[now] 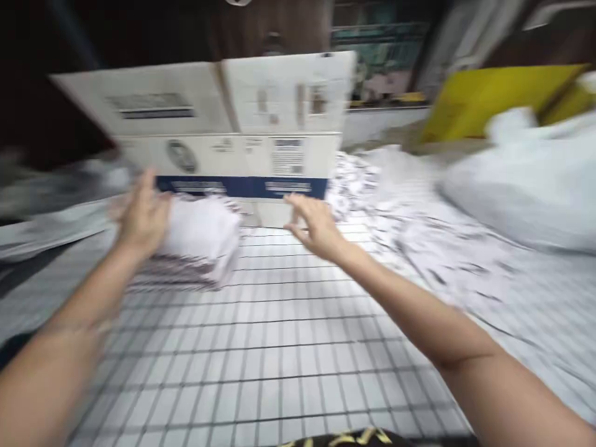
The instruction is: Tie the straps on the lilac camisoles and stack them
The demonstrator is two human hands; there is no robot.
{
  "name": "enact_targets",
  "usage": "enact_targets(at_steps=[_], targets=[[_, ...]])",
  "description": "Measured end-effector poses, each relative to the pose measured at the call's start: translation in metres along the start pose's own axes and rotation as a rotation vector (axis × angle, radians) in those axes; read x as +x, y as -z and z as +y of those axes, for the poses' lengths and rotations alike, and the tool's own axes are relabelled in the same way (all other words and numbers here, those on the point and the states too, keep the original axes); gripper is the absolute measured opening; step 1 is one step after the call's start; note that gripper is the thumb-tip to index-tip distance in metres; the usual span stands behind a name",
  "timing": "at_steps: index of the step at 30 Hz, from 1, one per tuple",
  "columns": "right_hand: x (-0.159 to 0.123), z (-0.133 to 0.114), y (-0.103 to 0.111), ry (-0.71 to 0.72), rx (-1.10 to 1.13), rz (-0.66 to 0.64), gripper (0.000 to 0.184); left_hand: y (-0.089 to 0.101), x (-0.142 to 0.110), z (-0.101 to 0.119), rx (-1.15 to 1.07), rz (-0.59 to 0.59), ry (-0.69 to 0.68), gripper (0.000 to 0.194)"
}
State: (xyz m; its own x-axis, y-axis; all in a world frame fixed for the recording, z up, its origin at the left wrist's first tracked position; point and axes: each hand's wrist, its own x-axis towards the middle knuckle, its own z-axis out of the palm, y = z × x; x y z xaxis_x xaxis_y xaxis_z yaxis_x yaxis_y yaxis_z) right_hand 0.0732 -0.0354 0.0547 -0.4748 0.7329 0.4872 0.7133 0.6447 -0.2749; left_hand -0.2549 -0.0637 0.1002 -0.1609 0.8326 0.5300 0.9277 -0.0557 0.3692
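A stack of folded white cloths (200,245) lies on a checked sheet (279,347). My left hand (142,214) rests against the left side of that stack, fingers stretched forward and apart, smeared by motion. My right hand (314,223) hovers to the right of the stack with fingers loosely spread and nothing in it. Behind both hands stands a white cardboard box (233,124) with its flaps up and a blue band along its lower edge.
A heap of patterned white fabric (419,230) spreads to the right. A large white bag or bundle (526,180) lies at the far right, with a yellow box (488,99) behind it. The background is dark and blurred.
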Motion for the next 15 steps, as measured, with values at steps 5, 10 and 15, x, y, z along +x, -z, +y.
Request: enact_targets(at_steps=[5,10,15], targets=[[-0.201,0.061,0.031,-0.115,-0.114,-0.251,0.036,-0.077,-0.066,0.082,-0.205,-0.201,-0.264,0.056],[-0.286,0.140,0.071,-0.752,-0.310,0.106,0.020,-0.188,-0.083,0.200,-0.391,-0.590,-0.368,0.037],[-0.256,0.215,0.109,-0.932,-0.295,0.224,0.021,-0.284,-0.067,0.347,-0.390,-0.878,-0.137,0.040]])
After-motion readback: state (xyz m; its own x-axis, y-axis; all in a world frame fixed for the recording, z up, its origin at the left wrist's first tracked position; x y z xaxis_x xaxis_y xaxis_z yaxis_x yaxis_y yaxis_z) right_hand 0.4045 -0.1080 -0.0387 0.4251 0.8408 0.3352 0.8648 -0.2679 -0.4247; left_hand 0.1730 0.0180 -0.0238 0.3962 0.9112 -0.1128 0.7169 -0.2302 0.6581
